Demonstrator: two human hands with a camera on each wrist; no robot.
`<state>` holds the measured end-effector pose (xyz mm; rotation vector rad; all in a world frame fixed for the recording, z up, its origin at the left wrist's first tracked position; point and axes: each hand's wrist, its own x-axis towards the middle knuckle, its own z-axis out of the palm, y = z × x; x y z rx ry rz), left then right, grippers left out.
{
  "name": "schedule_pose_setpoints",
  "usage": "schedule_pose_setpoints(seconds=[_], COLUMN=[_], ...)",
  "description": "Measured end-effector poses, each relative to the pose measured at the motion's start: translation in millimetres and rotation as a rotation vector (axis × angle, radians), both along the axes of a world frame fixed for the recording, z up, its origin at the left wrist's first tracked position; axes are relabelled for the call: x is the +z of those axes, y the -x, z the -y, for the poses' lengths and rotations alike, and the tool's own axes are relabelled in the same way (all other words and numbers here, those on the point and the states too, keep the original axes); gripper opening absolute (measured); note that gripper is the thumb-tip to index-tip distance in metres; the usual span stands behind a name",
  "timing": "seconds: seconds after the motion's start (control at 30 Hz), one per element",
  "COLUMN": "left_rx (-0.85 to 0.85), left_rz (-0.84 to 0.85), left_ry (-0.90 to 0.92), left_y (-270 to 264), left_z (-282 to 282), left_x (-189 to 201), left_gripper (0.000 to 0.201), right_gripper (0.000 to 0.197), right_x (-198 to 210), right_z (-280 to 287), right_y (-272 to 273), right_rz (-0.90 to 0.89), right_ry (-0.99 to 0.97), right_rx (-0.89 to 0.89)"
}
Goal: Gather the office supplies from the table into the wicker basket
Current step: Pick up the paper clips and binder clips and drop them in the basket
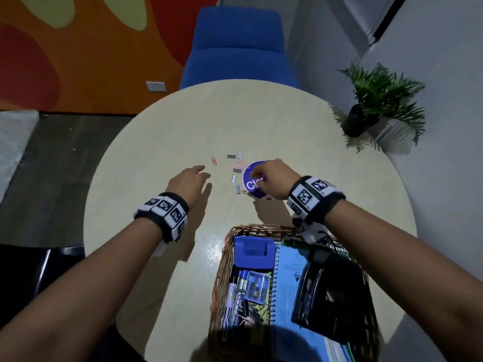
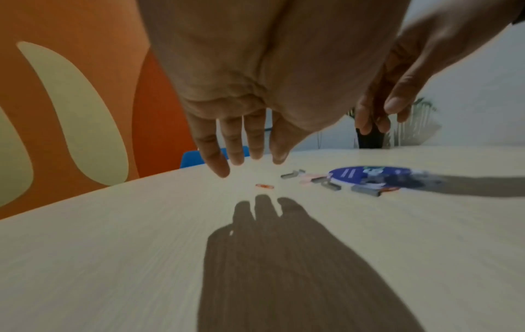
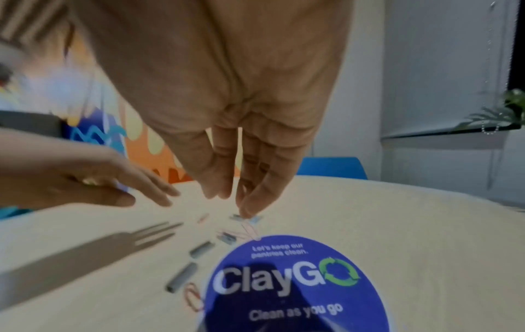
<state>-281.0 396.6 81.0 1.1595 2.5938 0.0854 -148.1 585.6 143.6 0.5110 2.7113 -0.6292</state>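
Several grey staple strips (image 1: pixel 237 171) and pink and red paper clips (image 1: pixel 214 161) lie scattered mid-table beside a round blue "ClayGO" sticker (image 1: pixel 248 182). My right hand (image 1: pixel 257 176) hovers over the sticker (image 3: pixel 295 285), fingers pointing down and relaxed, holding nothing. Its fingertips (image 3: pixel 247 211) are just above a staple strip (image 3: pixel 235 216). My left hand (image 1: pixel 201 172) floats flat and open over bare table, a little short of the lone red clip (image 2: pixel 265 186). The wicker basket (image 1: pixel 222 257) stands at the near edge, under my right forearm.
The basket holds a blue stapler (image 1: pixel 254 252), a spiral notebook (image 1: pixel 287 283), a black mesh item (image 1: pixel 332 291), pens and binder clips. A blue chair (image 1: pixel 235 45) stands beyond the round table (image 1: pixel 156 126); a potted plant (image 1: pixel 379 100) is at the far right.
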Motion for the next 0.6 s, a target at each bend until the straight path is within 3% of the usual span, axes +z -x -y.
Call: schedule_pose_setpoints(seconds=[0.2, 0.33, 0.4, 0.6], left_rx=[-0.02, -0.018, -0.045, -0.081], left_rz=[-0.038, -0.112, -0.126, -0.121], left_ry=[0.072, -0.092, -0.116, -0.039], left_y=[38.8, 38.3, 43.2, 46.9], left_z=[-44.7, -57.4, -60.1, -60.7], left_x=[-19.6, -31.0, -43.5, -50.7], left_gripper=[0.041, 0.025, 0.014, 0.013], right_gripper=[0.024, 0.011, 0.014, 0.022], right_x=[-50.7, -71.8, -79.4, -92.6], right_z=[-35.1, -46.1, -44.9, -40.4], right_y=[71.3, 95.1, 102.6, 107.7], right_rz=[0.074, 0.041, 0.045, 0.035], right_ry=[-0.009, 0.056, 0.09, 0.083], right_rx=[-0.151, -0.3, -0.326, -0.396])
